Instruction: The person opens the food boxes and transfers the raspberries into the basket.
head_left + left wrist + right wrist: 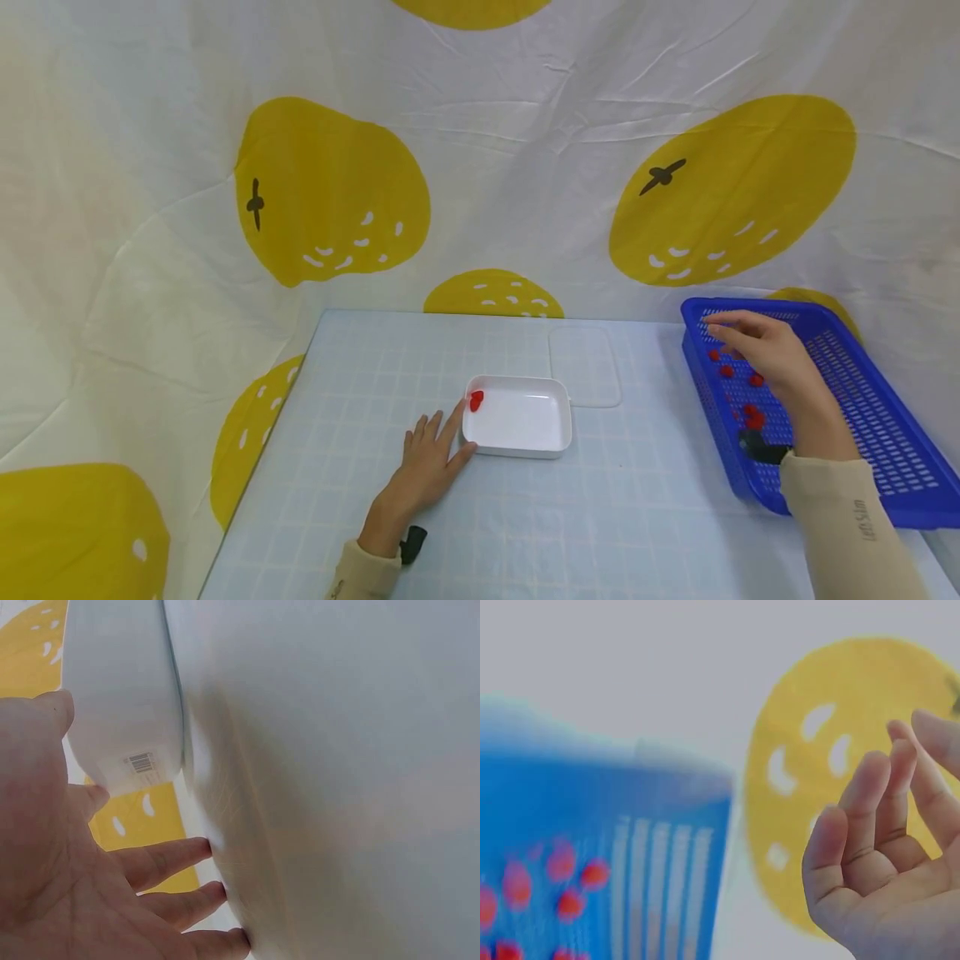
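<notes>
A shallow white box lies on the table with a couple of small red pieces in its left end. My left hand is spread at the box's left side; thumb and index finger touch its wall, and the other fingertips rest on the tabletop. Over the blue basket hangs my right hand, its fingers loosely bent and the thumb near the index fingertip. Nothing shows between them in the right wrist view. Several red pieces are in the basket, partly hidden by the right arm in the head view.
A clear rectangular lid lies flat behind the white box, to its right. The pale blue checked tabletop ends at a white cloth with yellow fruit prints. The basket stands along the table's right side.
</notes>
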The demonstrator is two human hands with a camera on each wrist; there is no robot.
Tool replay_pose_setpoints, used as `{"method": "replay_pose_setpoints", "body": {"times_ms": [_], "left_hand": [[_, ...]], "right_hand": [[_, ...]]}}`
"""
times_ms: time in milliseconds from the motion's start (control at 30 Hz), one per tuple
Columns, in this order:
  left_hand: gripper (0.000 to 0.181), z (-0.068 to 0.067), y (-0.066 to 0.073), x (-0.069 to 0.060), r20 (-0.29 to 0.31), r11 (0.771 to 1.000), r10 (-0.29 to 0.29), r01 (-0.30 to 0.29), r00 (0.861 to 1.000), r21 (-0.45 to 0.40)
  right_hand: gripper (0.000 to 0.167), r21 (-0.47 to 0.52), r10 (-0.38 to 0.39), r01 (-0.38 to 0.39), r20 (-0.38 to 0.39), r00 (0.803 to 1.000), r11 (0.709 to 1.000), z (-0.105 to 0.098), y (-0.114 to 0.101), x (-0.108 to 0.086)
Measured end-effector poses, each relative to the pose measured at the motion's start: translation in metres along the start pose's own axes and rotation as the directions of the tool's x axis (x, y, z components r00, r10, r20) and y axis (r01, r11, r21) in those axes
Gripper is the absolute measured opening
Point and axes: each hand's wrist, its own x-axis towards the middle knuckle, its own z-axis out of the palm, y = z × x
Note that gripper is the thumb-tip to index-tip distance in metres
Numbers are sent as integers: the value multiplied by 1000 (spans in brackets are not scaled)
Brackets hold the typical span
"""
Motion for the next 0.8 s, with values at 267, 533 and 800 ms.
{"method": "replay_pose_setpoints", "body": {"times_ms": [267, 533, 800], "left_hand": [[76, 1, 1, -1, 5, 1000, -6, 6, 1000, 7], [78, 1, 0, -1, 19, 1000, -19, 19, 1000, -1], [77, 0, 1, 1, 12, 1000, -12, 12, 1000, 0]], "right_hand": [[37, 235, -185, 172, 35, 982, 957, 58, -37, -5], [35, 425, -261, 195, 105, 960, 884, 129, -59, -2], [35, 463, -256, 142, 193, 947, 875, 200, -68, -2]]}}
